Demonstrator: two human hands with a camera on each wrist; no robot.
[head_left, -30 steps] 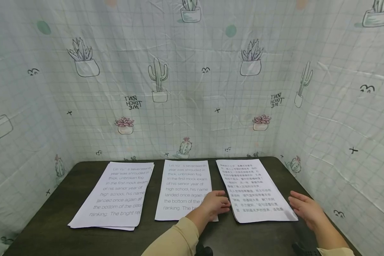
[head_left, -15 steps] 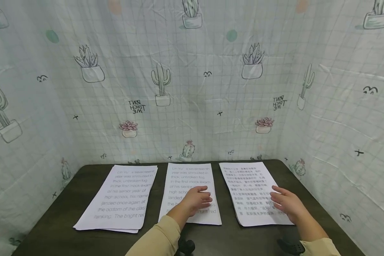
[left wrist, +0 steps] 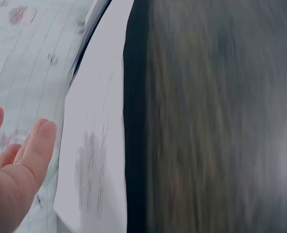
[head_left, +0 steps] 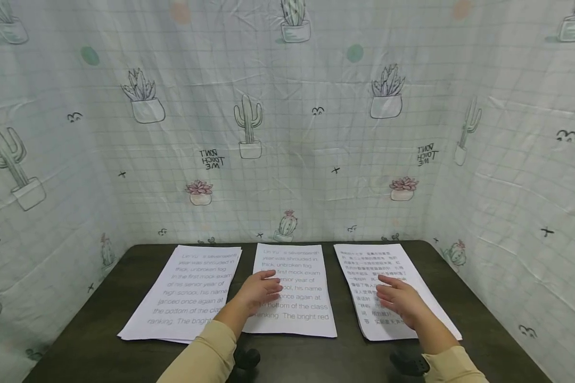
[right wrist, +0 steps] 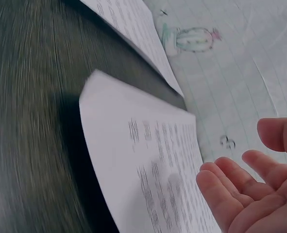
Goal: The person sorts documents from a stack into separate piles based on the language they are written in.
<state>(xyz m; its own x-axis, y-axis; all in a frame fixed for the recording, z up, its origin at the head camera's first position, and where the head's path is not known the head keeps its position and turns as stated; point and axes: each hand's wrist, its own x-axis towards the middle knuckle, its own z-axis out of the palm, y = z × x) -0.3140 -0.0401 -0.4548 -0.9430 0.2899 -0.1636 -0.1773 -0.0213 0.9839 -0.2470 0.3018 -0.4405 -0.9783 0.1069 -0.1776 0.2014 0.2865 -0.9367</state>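
My left hand (head_left: 257, 293) hovers over the left side of the middle paper stack (head_left: 297, 314), which bears large English print. Its fingers are relaxed and hold nothing; in the left wrist view the hand (left wrist: 22, 170) shows thumb and fingers apart. Over the right paper stack (head_left: 364, 266), printed with Chinese characters, is my right hand (head_left: 401, 300). That hand (right wrist: 250, 189) also holds nothing, palm turned inward and fingers loosely bent. Each hand hides some of the print below it.
A left paper stack (head_left: 187, 287) with English print lies on the dark table (head_left: 287, 361), its sheets slightly askew. A curtain (head_left: 287, 133) printed with potted cacti encloses the table at the back and sides.
Both hands have moved left: the left from between the middle and right stacks to the middle stack's left side, the right from the right stack's edge to over it.
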